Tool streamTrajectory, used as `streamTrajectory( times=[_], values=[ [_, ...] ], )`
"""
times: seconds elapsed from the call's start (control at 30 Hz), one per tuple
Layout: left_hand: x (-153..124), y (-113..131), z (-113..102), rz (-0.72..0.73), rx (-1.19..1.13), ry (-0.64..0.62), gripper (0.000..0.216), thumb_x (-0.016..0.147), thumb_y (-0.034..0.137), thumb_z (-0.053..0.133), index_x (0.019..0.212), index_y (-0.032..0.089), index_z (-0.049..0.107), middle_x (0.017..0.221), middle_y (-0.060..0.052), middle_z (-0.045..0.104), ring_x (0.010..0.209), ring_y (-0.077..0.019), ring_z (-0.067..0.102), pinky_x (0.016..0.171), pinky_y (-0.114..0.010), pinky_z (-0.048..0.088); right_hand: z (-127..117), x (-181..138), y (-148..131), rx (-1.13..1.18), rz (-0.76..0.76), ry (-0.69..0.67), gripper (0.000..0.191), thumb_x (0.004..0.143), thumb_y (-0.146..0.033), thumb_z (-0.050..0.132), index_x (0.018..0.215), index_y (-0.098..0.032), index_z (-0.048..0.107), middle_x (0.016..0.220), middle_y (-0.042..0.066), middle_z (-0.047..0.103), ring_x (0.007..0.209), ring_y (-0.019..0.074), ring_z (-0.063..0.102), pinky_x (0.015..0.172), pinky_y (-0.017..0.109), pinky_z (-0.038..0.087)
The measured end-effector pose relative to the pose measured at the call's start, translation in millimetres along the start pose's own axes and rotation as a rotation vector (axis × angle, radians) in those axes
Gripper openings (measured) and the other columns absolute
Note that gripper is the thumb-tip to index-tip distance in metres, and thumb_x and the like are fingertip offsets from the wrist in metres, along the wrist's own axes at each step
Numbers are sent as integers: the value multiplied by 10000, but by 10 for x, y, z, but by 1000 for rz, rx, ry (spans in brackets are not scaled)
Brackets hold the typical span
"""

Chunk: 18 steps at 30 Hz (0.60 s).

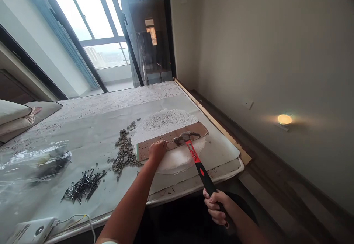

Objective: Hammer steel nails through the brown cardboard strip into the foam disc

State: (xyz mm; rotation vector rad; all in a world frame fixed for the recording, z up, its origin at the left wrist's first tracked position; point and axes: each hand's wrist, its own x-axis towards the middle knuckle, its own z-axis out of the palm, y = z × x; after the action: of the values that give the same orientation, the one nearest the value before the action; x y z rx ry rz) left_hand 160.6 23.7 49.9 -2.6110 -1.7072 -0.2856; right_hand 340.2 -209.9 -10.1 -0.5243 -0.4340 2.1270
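Observation:
My right hand (217,206) is wrapped round the black grip of a red-and-black claw hammer (195,157). The hammer's metal head rests on a brown perforated board (173,139). That board lies on a white foam slab (177,159) near the table's right end. My left hand (157,150) presses on the board just left of the hammer head, fingers curled as if pinching something small that I cannot make out. A pile of black nails (83,185) lies to the left. Grey bits of rubble (125,150) are heaped beside the board.
The table (91,126) is covered with a pale sheet. Crumpled clear plastic (33,163) lies at the left, a white device with a cable (33,231) at the front left. White crumbs (166,120) spread behind the board. A wall lamp (284,119) glows at right.

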Motion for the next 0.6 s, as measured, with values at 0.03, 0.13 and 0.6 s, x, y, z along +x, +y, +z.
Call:
streamTrajectory(
  times=[0.03, 0.13, 0.6],
  values=[
    [-4, -3, 5, 4, 1, -1, 410, 885, 397, 309, 718, 166, 603, 716, -84, 628, 695, -190, 584, 574, -254, 309, 7, -4, -5, -13, 4, 14, 176, 586, -209, 494, 679, -225, 345, 411, -120, 345, 253, 32, 171, 255, 163, 258],
    [-19, -13, 12, 22, -6, 0, 414, 890, 388, 299, 719, 157, 596, 708, -81, 628, 685, -189, 587, 573, -253, 320, 51, -22, -27, -73, 17, 64, 162, 575, -202, 471, 675, -224, 346, 413, -115, 357, 253, 37, 194, 255, 174, 275],
    [-71, -258, 32, -34, -819, 299, 356, 775, 406, 403, 500, 181, 377, 479, 28, 384, 484, -90, 358, 500, -220, 252, 900, -210, -505, -778, -1, 506, 158, 567, -240, 441, 696, -226, 351, 398, -132, 336, 261, 47, 271, 259, 174, 244]
  ],
)
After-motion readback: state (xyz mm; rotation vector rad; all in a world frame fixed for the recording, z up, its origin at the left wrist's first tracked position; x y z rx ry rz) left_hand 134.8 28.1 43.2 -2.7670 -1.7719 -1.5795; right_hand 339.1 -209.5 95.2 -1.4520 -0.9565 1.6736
